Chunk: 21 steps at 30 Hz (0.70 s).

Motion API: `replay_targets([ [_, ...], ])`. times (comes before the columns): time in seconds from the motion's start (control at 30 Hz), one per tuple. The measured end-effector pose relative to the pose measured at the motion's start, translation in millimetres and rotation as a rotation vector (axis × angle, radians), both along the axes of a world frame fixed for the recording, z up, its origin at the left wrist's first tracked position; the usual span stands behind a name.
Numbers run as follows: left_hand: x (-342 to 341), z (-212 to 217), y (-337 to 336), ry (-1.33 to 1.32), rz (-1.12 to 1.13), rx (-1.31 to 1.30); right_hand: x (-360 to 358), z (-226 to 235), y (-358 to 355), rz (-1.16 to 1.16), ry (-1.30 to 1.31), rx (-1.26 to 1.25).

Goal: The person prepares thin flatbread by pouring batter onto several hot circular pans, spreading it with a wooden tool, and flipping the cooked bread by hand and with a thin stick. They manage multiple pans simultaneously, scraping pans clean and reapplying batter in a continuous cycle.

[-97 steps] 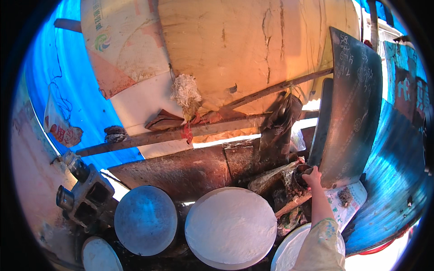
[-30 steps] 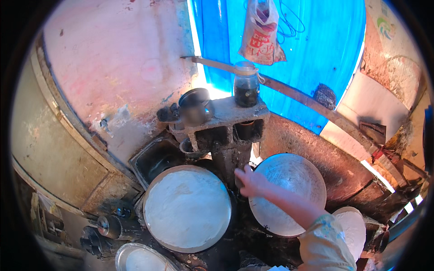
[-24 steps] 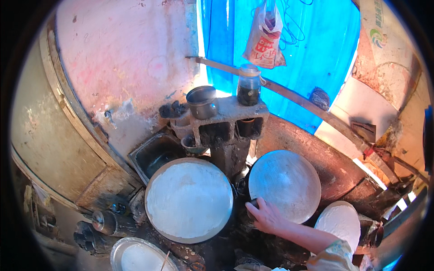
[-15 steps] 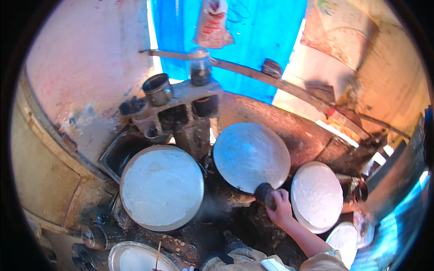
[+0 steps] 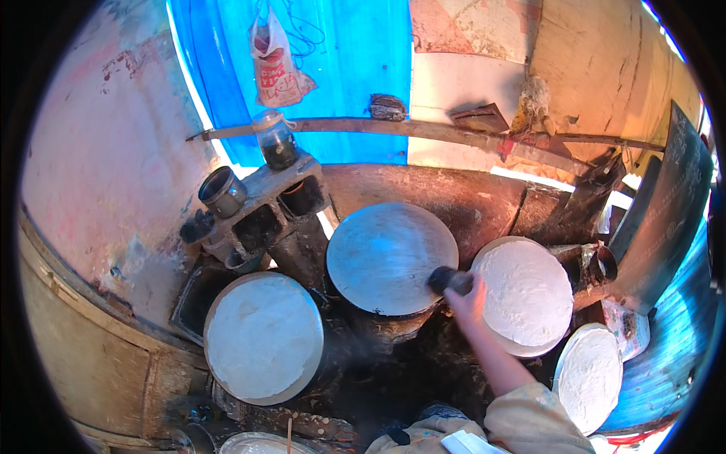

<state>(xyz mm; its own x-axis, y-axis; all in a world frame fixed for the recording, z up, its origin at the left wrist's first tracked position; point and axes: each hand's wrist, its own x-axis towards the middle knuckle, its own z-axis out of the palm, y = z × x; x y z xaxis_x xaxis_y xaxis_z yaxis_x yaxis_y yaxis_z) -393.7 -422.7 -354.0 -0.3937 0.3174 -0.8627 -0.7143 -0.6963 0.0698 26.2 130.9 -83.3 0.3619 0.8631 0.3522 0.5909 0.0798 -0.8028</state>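
My right hand [image 5: 466,300] comes in from the lower right, its fingers wrapped round a short, blackened, stubby object [image 5: 445,280], perhaps a pad or wad. That object meets the lower right rim of a round, bare grey griddle plate [image 5: 389,257], which carries faint streaks. To the right of my hand is a second round plate [image 5: 522,295] covered with a white, slightly lumpy layer. Another round plate [image 5: 265,337] on the left bears a smoother white layer. My left hand is out of sight.
A pale basin [image 5: 261,445] with a thin stick [image 5: 289,435] sits at the bottom edge. Lower right is a white-covered oval plate [image 5: 590,378]. A metal pot [image 5: 222,191] and a glass jar [image 5: 277,141] stand on a block ledge. Dark sheets [image 5: 665,204] lean at the right.
The view has turned to the right, bringing more of the right-hand plates in. My right hand still grips the dark object, now over the griddle's lower right edge rather than just below it.
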Motion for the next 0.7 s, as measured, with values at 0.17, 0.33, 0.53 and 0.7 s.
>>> replay_targets([
  [0.17, 16, 12, 28, 0.038, -0.055, 0.092, -41, -29, -62, 0.226, 0.296, 0.112],
  [0.33, 50, 70, 146, 0.109, -0.241, -0.009, 60, 30, -57, 0.240, 0.901, -0.128],
  [0.53, 120, 110, 267, 0.150, -0.412, -0.081, 283, 53, -11, -0.171, 0.683, 0.225],
  [0.7, 161, 132, 334, 0.193, -0.530, -0.085, 491, 50, -12, -0.831, -0.036, 0.324],
])
